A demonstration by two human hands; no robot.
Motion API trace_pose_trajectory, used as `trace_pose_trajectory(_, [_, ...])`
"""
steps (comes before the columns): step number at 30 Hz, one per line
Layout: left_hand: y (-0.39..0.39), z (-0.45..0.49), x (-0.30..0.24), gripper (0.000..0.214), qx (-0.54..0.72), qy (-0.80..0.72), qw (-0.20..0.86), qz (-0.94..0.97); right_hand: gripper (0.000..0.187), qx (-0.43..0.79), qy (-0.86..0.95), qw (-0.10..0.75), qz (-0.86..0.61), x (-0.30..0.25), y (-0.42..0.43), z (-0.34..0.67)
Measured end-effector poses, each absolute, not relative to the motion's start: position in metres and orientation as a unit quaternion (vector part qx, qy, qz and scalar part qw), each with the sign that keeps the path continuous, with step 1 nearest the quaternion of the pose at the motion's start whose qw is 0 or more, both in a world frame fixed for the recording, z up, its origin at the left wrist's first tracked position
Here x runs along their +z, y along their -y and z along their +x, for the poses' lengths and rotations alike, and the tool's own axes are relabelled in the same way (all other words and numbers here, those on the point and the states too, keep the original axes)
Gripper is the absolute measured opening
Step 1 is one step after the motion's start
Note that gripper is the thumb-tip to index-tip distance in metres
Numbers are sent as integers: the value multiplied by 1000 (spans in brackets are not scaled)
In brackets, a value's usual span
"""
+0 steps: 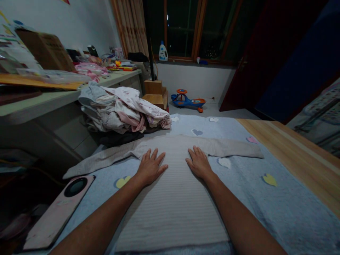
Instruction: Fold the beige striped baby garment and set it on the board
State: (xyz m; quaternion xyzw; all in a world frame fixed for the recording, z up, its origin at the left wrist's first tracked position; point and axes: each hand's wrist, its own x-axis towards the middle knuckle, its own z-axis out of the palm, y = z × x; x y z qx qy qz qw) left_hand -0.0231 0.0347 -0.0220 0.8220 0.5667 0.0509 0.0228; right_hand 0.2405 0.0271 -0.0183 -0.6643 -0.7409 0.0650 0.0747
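Note:
A ribbed, pale grey long-sleeved garment (pixel 172 205) lies flat and face-up on a blue blanket with felt hearts (pixel 281 209). Its sleeves stretch out to both sides, the left sleeve (pixel 101 162) angled toward the near left and the right sleeve (pixel 233 148) running straight out. My left hand (pixel 151 167) rests palm-down on the upper left of the garment, fingers spread. My right hand (pixel 199 163) presses the upper right in the same way. Neither hand grips the cloth.
A heap of folded and crumpled clothes (pixel 123 109) sits on the bed's far left. A phone in a pink case (pixel 60 212) lies near the left edge. A cluttered desk (pixel 66 94) stands left, a wooden bed rail (pixel 300 156) right, and a blue ride-on toy (pixel 188 101) on the floor beyond.

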Motion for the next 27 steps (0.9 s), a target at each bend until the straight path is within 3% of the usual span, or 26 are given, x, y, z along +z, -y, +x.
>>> trace_pose_trajectory(10, [-95,-3,-2,54,29,-570,27,820,57,59,739,70,-668,-15,-26,239])
trace_pose_trajectory(22, [-130,-3,-29,56,114,-623,-7,774,59,43,755,38,-653,-8,-30,242])
trace_pose_trajectory(27, [-129,-3,-27,57,115,-629,2,769,42,61,758,-7,-649,18,-53,240])
